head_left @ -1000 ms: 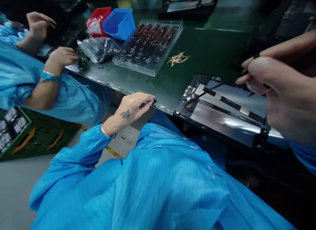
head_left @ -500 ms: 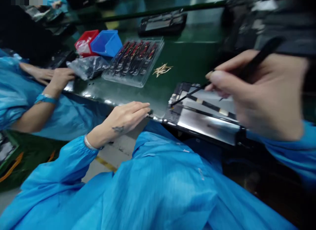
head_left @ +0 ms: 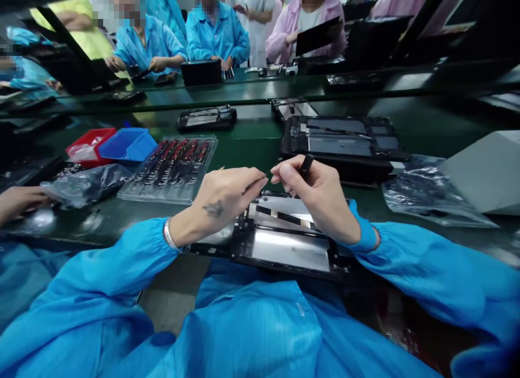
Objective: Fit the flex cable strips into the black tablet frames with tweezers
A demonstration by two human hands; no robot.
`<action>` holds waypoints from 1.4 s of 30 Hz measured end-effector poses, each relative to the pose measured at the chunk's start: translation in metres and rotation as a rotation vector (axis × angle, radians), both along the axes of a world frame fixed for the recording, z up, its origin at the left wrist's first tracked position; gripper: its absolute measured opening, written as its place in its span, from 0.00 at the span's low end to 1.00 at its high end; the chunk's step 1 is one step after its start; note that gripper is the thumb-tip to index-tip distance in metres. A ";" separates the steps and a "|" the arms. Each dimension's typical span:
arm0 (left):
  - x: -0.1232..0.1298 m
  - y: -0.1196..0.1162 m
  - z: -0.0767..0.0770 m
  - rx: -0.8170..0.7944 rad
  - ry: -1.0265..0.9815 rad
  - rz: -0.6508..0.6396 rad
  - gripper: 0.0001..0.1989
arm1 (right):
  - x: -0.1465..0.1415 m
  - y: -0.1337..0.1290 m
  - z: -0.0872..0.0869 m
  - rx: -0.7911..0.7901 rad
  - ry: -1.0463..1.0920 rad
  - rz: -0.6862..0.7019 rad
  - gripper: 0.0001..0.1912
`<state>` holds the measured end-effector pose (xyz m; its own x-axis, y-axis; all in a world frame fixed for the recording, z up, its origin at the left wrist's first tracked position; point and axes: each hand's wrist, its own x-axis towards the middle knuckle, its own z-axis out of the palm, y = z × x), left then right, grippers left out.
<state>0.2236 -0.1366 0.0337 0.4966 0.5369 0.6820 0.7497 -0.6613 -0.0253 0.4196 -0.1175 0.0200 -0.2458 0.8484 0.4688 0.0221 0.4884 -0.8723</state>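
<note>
A tablet-like device with its inside exposed (head_left: 290, 248) lies at the table's front edge, showing silver plates and a dark diagonal strip. Above its upper left part is my left hand (head_left: 221, 202), its fingers pinched together; what they hold, if anything, is too small to make out. My right hand (head_left: 319, 196) is closed round a dark pen-like tool (head_left: 306, 164) above the device's upper right part. The fingertips of both hands are close together, with a small gap between them.
A clear tray of small parts (head_left: 170, 167), a blue bin (head_left: 128, 144), a red bin (head_left: 89, 145) and a plastic bag (head_left: 87, 184) are at left. Stacked devices (head_left: 341, 142) stand behind my right hand. Another person's hand (head_left: 20, 202) is at far left. People work across the table.
The view has lifted and shows people across the table. My left hand has moved from the table edge to above the device, near my right hand. The tool's tip has left the device's left end.
</note>
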 end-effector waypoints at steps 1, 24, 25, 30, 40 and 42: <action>-0.002 0.001 0.001 -0.141 -0.161 -0.040 0.11 | 0.001 0.002 0.000 0.009 -0.036 0.007 0.14; -0.029 0.026 -0.021 -0.545 0.027 -0.104 0.15 | 0.096 0.005 -0.001 -0.007 -0.820 0.070 0.06; -0.027 0.028 -0.021 -0.544 0.037 -0.125 0.15 | 0.099 0.006 -0.001 -0.049 -0.840 0.082 0.06; -0.018 0.038 -0.028 -0.559 0.069 -0.252 0.14 | 0.110 0.015 -0.004 -0.205 -0.943 0.061 0.09; -0.001 0.052 -0.045 -0.640 0.162 -0.449 0.11 | 0.107 0.025 -0.007 -0.232 -1.070 0.022 0.12; 0.000 0.054 -0.048 -0.677 0.169 -0.463 0.11 | 0.107 0.026 -0.010 -0.212 -1.066 0.015 0.11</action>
<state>0.2238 -0.0830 -0.0147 0.8344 0.5200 0.1825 0.4199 -0.8144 0.4005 0.5264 -0.0917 0.0103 -0.4508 0.8804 -0.1476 0.8132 0.3368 -0.4746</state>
